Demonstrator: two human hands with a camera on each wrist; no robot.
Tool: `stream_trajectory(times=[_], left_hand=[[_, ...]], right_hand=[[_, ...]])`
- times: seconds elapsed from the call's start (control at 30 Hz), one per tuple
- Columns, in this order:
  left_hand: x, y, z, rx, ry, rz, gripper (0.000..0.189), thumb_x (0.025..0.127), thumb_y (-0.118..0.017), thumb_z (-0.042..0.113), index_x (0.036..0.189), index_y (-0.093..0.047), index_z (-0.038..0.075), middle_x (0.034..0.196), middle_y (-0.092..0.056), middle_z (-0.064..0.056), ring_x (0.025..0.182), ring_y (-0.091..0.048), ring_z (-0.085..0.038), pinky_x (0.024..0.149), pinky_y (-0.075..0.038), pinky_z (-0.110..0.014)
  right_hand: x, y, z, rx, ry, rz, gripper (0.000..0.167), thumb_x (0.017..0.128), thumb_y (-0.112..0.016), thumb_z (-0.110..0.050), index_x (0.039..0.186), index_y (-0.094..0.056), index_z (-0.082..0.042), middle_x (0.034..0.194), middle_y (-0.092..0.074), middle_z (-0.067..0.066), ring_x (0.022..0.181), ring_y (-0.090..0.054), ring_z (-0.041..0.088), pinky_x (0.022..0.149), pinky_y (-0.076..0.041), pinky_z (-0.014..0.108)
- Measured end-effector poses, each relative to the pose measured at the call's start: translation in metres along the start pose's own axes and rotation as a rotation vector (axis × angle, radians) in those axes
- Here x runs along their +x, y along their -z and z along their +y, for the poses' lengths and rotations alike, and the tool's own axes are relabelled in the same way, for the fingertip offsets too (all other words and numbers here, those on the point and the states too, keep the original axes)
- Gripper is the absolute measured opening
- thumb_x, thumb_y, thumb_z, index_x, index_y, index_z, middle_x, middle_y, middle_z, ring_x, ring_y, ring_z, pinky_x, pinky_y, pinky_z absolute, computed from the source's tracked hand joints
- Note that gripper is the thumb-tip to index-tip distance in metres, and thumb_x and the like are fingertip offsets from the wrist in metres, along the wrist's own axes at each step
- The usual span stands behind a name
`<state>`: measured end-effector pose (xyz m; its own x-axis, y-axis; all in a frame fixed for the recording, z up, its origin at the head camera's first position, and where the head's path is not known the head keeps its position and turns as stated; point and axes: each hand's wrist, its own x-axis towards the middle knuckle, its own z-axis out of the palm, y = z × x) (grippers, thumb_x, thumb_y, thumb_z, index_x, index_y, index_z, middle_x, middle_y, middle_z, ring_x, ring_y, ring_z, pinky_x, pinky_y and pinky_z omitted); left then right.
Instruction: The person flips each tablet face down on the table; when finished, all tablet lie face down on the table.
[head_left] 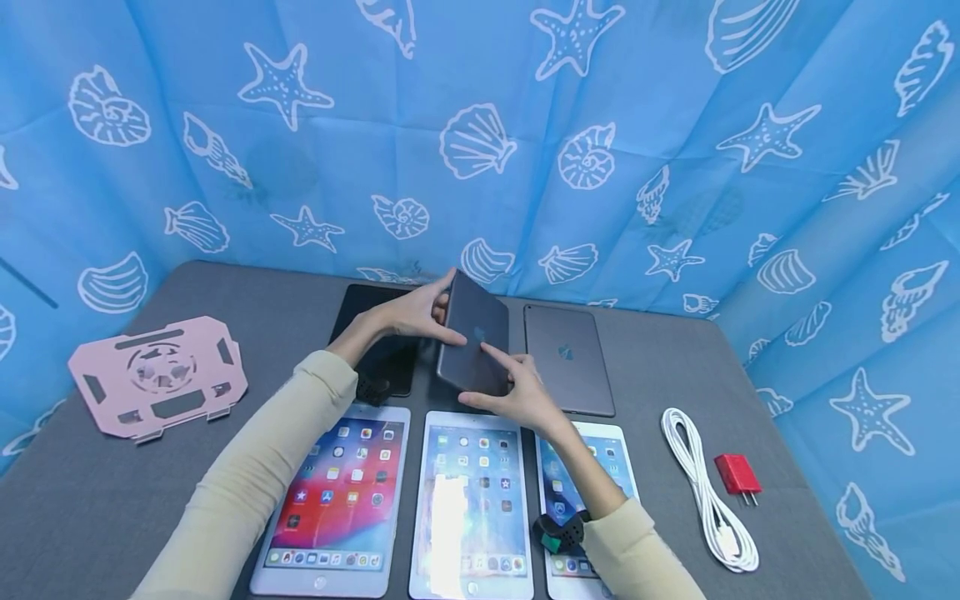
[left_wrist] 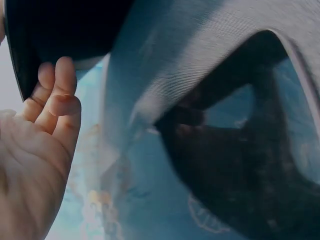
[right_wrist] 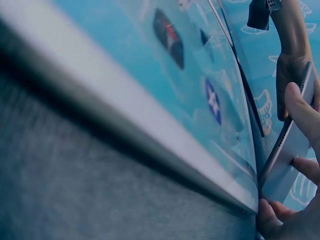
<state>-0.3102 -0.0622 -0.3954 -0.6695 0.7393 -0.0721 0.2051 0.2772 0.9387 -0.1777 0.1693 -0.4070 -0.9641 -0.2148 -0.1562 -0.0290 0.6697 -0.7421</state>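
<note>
A dark grey tablet (head_left: 487, 308) is tilted up off the table at the back middle, its back with a logo facing the head camera. My left hand (head_left: 416, 315) grips its left edge, thumb on the back and fingers behind. In the left wrist view, the fingers of the left hand (left_wrist: 50, 115) bend near the dark underside. My right hand (head_left: 528, 396) holds the tablet's lower part, one finger on the back near the logo, thumb at the bottom edge. The right wrist view shows the tablet (right_wrist: 287, 155) edge-on between both hands.
A black tablet (head_left: 401, 367) and a face-down grey tablet (head_left: 566, 358) flank it. In front lie three lit white tablets: red-screened (head_left: 345, 492), pale (head_left: 472, 500), blue (head_left: 600, 458). A pink stand (head_left: 165, 400) lies left; a white cable (head_left: 697, 475) and red charger (head_left: 737, 473) lie right.
</note>
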Motion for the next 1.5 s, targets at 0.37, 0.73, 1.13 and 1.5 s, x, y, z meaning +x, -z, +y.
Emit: stream_trajectory(times=[0.37,0.73,1.13,1.5], left_hand=[[0.001,-0.008,-0.013,0.155,0.096,0.029,0.133,0.085,-0.084,0.031,0.160,0.025,0.015,0.082,-0.062,-0.003,0.059,-0.052,-0.014,0.066,-0.047,-0.030],[-0.001,-0.010,-0.017,0.401,0.194,0.052,0.138,0.078,-0.085,0.052,0.163,0.016,0.008,0.091,-0.056,-0.006,0.073,-0.052,-0.016,0.067,-0.043,-0.029],[0.004,-0.013,-0.010,0.472,0.311,-0.006,0.138,0.081,-0.081,0.057,0.161,0.018,0.006,0.157,-0.042,-0.028,0.142,-0.048,-0.039,0.118,-0.039,-0.050],[0.009,-0.015,-0.001,0.534,0.405,-0.009,0.139,0.078,-0.081,0.062,0.163,0.013,0.005,0.171,-0.011,-0.022,0.158,-0.021,-0.038,0.125,-0.027,-0.052]], right_hand=[[0.003,0.001,0.003,-0.104,-0.021,0.037,0.092,0.079,-0.088,-0.043,0.157,-0.043,-0.024,0.156,-0.024,0.032,0.141,-0.026,0.048,0.106,-0.038,0.070],[0.006,0.004,0.010,-0.132,-0.023,0.056,0.100,0.073,-0.094,-0.038,0.155,-0.044,-0.011,0.149,-0.033,0.030,0.136,-0.036,0.046,0.107,-0.041,0.065],[0.008,0.002,0.013,-0.193,-0.007,0.077,0.099,0.071,-0.095,-0.038,0.153,-0.048,-0.009,0.141,-0.041,0.026,0.127,-0.039,0.039,0.103,-0.044,0.059],[0.009,0.005,0.012,-0.234,0.015,0.075,0.098,0.071,-0.095,-0.037,0.152,-0.049,-0.008,0.129,-0.043,0.020,0.110,-0.039,0.030,0.091,-0.043,0.047]])
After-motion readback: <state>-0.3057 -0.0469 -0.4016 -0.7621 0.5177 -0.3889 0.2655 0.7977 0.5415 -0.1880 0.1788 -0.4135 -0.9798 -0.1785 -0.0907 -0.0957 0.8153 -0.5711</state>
